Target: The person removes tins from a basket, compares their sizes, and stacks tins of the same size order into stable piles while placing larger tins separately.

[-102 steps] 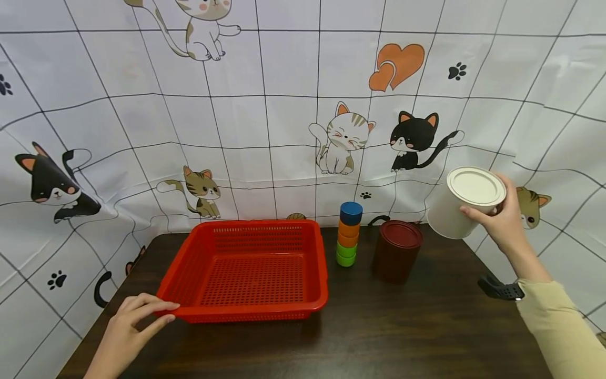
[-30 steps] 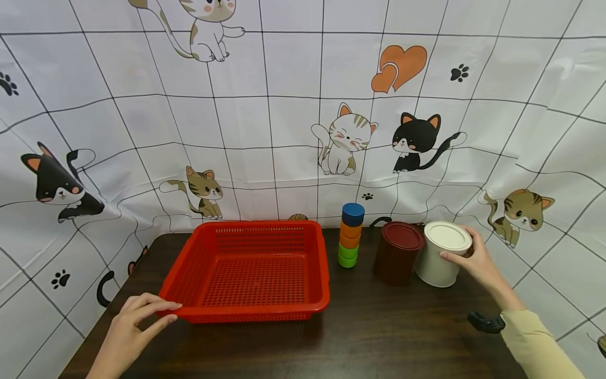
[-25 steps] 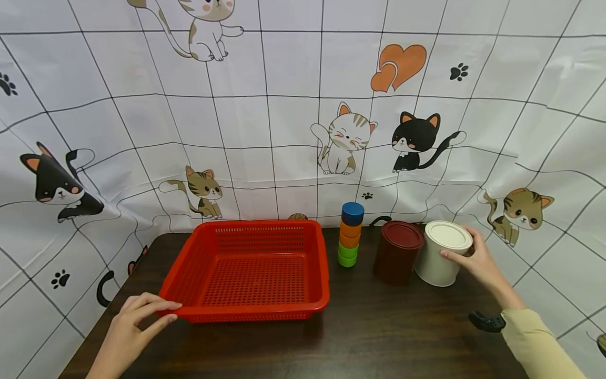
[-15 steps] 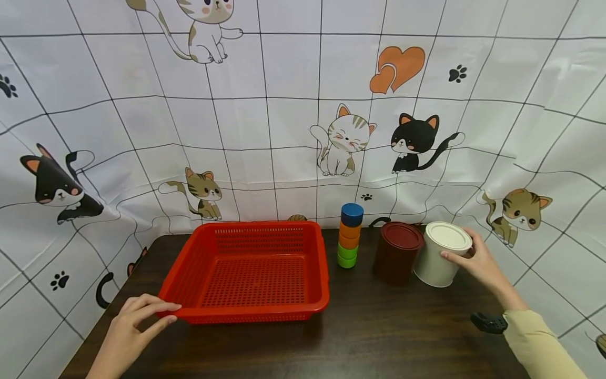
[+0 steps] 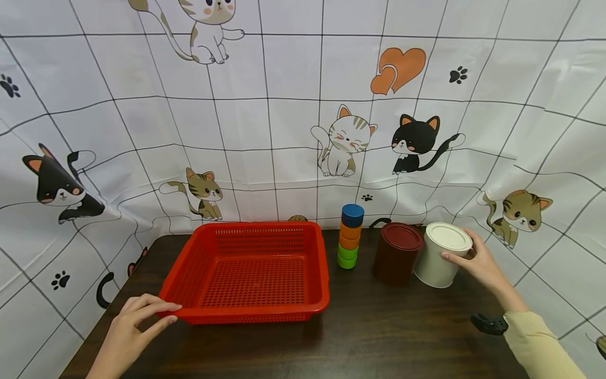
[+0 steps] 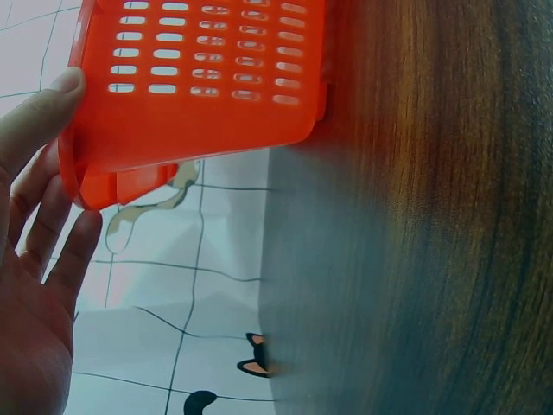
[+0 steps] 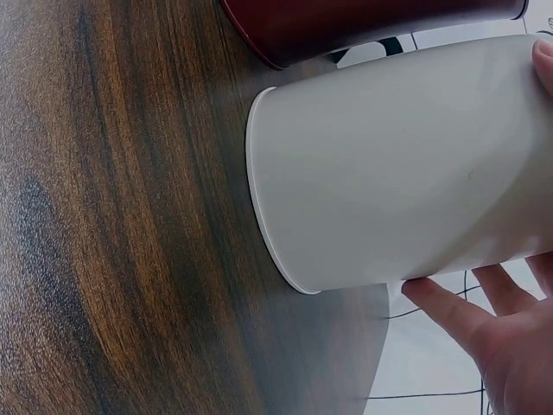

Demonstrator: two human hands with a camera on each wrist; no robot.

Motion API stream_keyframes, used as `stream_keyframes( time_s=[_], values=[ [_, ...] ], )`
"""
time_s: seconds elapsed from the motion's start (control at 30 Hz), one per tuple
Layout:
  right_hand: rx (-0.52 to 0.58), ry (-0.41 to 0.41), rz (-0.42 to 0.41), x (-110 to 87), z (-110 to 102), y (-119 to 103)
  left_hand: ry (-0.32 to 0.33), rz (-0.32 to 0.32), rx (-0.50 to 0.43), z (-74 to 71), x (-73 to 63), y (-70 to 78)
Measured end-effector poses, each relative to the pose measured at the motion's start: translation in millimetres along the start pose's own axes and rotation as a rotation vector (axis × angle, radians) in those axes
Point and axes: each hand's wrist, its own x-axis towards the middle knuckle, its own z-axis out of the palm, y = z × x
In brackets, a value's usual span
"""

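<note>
A red plastic basket (image 5: 255, 316) with slotted walls stands on the table, and nothing lies in it. At its near left corner my left hand (image 5: 130, 329) pinches the rim, thumb on one side and fingers on the other, as the left wrist view shows. My right hand (image 5: 480, 263) grips an off-white lidded canister (image 5: 435, 263) around its upper part, thumb on the near side. The canister stands upright on the table, close beside a dark red lidded canister (image 5: 397, 258). In the right wrist view, fingers (image 7: 449, 311) lie along the off-white canister's side.
A stack of blue, orange and green round pieces (image 5: 349, 239) stands between the basket and the dark red canister. Behind the dark wooden table (image 5: 379, 337) hangs a white sheet (image 5: 284, 131) printed with cats and a grid.
The off-white canister, earlier held up in the air at the right, has come down and left onto the table beside the dark red one. The left hand and basket stayed put.
</note>
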Motion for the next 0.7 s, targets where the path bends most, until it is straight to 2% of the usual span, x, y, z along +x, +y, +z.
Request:
stream_keyframes(
  time_s=[0.7],
  values=[
    [-0.004,-0.001,0.030,-1.1,1.0,1.0,-0.008,-0.019,-0.002,0.2,0.0,2.1]
  ],
)
